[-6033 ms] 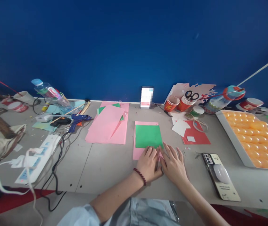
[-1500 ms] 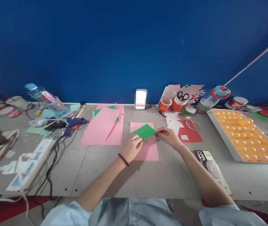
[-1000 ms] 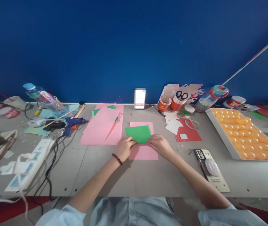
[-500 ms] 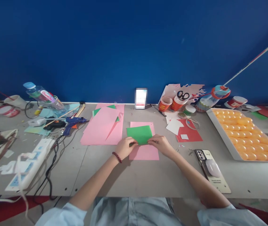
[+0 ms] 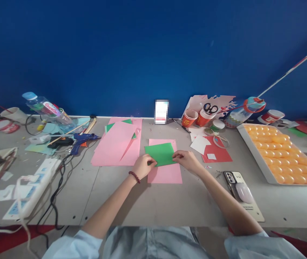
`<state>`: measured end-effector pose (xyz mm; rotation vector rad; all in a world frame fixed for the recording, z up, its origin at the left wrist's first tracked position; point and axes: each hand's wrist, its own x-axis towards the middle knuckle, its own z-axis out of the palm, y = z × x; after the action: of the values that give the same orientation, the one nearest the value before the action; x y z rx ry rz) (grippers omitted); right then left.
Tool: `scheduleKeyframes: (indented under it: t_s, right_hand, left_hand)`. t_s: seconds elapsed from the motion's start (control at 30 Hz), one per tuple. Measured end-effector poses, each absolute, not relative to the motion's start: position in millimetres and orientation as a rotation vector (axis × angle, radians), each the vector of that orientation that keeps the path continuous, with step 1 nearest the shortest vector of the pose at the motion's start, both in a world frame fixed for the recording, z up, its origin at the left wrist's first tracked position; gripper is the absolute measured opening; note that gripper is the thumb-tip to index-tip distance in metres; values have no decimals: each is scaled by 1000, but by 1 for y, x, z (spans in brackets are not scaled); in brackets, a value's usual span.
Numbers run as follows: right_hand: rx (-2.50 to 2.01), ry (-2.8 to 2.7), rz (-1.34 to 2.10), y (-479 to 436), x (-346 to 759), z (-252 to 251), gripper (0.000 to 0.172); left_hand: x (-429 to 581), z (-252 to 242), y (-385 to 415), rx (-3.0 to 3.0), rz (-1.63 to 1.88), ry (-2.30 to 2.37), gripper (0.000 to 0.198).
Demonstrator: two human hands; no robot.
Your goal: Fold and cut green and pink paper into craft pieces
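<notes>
A green sheet of paper (image 5: 160, 154) is held between my two hands, above a pink sheet of paper (image 5: 165, 175) on the table. My left hand (image 5: 144, 166) pinches the green paper at its lower left corner; a dark red bead bracelet (image 5: 134, 176) circles that wrist. At the paper's right edge, my right hand (image 5: 187, 160) grips it between thumb and fingers. The green paper looks folded along its lower edge, though the fingers partly cover the corners. The pink sheet shows above and below the green one.
Larger pink sheets (image 5: 107, 153) and a blue glue gun (image 5: 80, 142) lie left, near a white power strip (image 5: 33, 190). On the right are red paper cups (image 5: 189, 118), scissors (image 5: 210, 108), red paper (image 5: 218, 153), a phone (image 5: 253, 208) and a tray of orange balls (image 5: 270, 176).
My right hand has shifted slightly right and up along the green paper's right edge. My left hand stays at the lower left corner, its fingers moved slightly left.
</notes>
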<state>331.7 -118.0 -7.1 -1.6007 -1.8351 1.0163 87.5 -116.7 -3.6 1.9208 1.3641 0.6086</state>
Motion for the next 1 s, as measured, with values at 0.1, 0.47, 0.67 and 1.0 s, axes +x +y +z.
scheduleKeyframes:
  t_s: [0.1, 0.47, 0.67, 1.0]
  right_hand:
    - [-1587, -1835, 1083, -118, 332, -5, 13]
    - [-1504, -2032, 1111, -117, 338, 5, 13]
    - [-1275, -2189, 977, -126, 345, 3, 12]
    - [-1356, -2134, 926, -130, 341, 2, 12]
  left_hand:
    - [87, -3, -116, 1919, 585, 1364, 9]
    - [88, 5, -127, 2007, 519, 1286, 9]
    - [88, 10, -137, 2228, 482, 1309, 12]
    - [83, 6, -146, 2435, 452, 1332, 15]
